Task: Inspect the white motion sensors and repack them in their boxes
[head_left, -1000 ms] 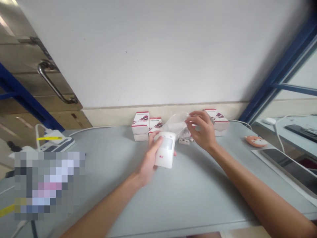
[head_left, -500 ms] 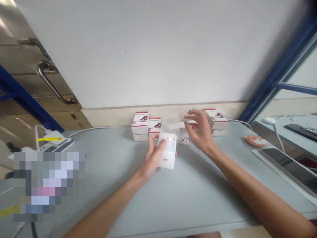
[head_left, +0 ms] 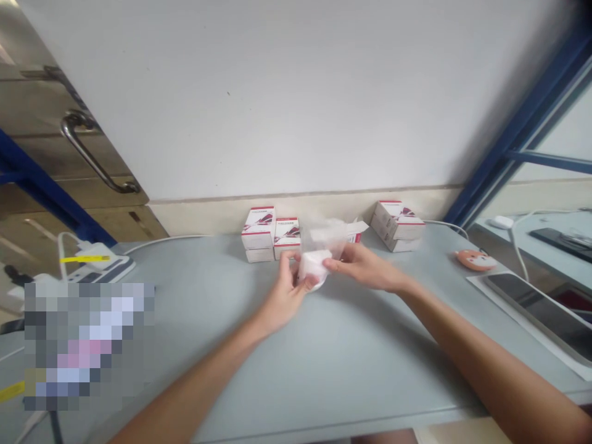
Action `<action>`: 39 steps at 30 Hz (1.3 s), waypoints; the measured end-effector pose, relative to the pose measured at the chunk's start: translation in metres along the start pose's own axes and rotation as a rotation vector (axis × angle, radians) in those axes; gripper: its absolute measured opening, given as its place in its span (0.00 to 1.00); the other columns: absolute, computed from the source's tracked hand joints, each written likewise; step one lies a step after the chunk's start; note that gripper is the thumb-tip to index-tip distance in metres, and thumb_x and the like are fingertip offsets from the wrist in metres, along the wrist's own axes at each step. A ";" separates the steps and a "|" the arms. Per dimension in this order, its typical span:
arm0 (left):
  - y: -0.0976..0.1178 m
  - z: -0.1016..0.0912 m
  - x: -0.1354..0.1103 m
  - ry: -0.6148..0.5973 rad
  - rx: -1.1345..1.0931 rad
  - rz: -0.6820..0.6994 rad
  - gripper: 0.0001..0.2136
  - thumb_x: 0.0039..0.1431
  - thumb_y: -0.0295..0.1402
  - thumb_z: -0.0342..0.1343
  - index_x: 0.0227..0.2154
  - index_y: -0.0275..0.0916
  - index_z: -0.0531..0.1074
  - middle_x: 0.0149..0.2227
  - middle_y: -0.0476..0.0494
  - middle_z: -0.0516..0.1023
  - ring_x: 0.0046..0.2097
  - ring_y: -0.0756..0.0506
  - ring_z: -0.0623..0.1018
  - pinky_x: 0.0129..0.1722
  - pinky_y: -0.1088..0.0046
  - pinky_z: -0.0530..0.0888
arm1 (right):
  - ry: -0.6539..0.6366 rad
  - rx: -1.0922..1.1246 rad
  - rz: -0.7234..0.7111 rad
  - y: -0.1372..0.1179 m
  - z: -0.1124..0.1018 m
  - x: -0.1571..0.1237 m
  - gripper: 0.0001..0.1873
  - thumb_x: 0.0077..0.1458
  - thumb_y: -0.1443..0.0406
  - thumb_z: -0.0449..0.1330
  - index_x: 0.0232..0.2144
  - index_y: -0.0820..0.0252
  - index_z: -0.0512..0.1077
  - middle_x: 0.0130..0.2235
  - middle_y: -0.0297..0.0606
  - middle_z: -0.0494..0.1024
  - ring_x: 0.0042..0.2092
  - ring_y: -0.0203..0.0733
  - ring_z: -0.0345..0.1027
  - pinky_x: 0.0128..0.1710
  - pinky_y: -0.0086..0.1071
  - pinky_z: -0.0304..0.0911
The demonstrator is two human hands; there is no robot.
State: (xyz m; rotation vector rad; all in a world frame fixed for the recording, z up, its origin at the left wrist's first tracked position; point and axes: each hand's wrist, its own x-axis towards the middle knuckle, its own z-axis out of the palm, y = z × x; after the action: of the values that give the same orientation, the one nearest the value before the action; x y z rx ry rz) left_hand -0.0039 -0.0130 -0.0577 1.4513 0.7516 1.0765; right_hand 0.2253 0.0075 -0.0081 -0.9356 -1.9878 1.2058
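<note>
Over the middle of the grey table (head_left: 351, 370), my left hand (head_left: 283, 297) grips a white plastic sensor unit (head_left: 313, 266), now tipped so its top end faces me. My right hand (head_left: 365, 266) meets it from the right, fingers closed on the clear plastic bag (head_left: 326, 237) that rises over the unit. The bag is blurred and see-through, so how far it covers the unit is unclear. Just behind the hands stand small white boxes with red trim (head_left: 259, 234).
More red-trimmed boxes (head_left: 396, 223) sit at the back right by the wall. An orange fox-shaped item (head_left: 475, 259), a dark tablet (head_left: 536, 302) and a white cable (head_left: 444, 226) lie to the right. A white device with yellow tape (head_left: 95, 262) is at the left. A blue frame (head_left: 513, 135) borders the right.
My right hand came down from the back boxes to the unit, bringing the clear bag with it. The left hand tilted the unit from face-up to end-on and shifted it slightly away.
</note>
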 end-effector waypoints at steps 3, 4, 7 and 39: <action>0.009 -0.004 0.001 -0.033 0.026 0.047 0.23 0.62 0.42 0.68 0.51 0.45 0.61 0.62 0.37 0.73 0.63 0.40 0.75 0.61 0.62 0.71 | 0.041 -0.109 0.004 -0.003 -0.006 -0.001 0.24 0.65 0.46 0.63 0.50 0.58 0.79 0.49 0.41 0.84 0.49 0.49 0.76 0.52 0.42 0.70; 0.013 -0.005 0.000 -0.048 0.036 0.048 0.24 0.61 0.40 0.70 0.53 0.45 0.63 0.64 0.36 0.71 0.65 0.39 0.73 0.63 0.61 0.70 | 0.058 -0.145 0.011 -0.004 -0.007 -0.002 0.23 0.64 0.46 0.64 0.49 0.57 0.79 0.49 0.41 0.84 0.47 0.48 0.76 0.50 0.40 0.70; 0.020 -0.007 -0.001 -0.062 0.019 0.037 0.24 0.64 0.39 0.67 0.59 0.47 0.65 0.64 0.37 0.73 0.66 0.38 0.73 0.65 0.59 0.69 | 0.049 -0.227 0.026 -0.002 -0.007 -0.003 0.22 0.62 0.47 0.65 0.47 0.57 0.79 0.46 0.40 0.84 0.43 0.47 0.76 0.45 0.38 0.70; 0.020 -0.003 -0.003 0.189 0.232 0.154 0.15 0.61 0.40 0.68 0.45 0.42 0.73 0.47 0.42 0.79 0.50 0.43 0.80 0.56 0.68 0.74 | -0.072 0.465 0.075 0.042 0.011 0.006 0.27 0.62 0.44 0.65 0.47 0.61 0.80 0.47 0.45 0.84 0.49 0.48 0.79 0.56 0.43 0.74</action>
State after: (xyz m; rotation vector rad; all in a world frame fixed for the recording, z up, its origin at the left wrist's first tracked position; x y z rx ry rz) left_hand -0.0103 -0.0176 -0.0390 1.6400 0.9351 1.2911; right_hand 0.2234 0.0210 -0.0494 -0.7394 -1.6254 1.6700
